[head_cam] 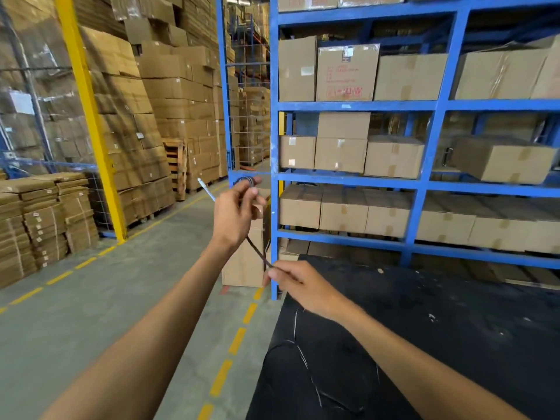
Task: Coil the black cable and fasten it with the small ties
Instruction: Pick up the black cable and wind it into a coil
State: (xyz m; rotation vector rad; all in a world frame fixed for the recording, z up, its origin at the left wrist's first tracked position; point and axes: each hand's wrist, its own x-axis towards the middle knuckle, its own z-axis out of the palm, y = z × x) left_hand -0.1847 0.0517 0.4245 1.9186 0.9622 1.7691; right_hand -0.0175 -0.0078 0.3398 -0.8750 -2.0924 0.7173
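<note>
The left hand [235,215] is up in the air, its fingers curled round small loops of the thin black cable [257,251]. The cable runs down to the right hand [298,284], which pinches it above the black cloth-covered table [454,328].

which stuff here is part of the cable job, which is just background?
Job:
- cable, coils in left hand, pulled taut by right hand
- white tie in left hand

Background:
- blue rack
- boxes
- black table
- pallet
</note>
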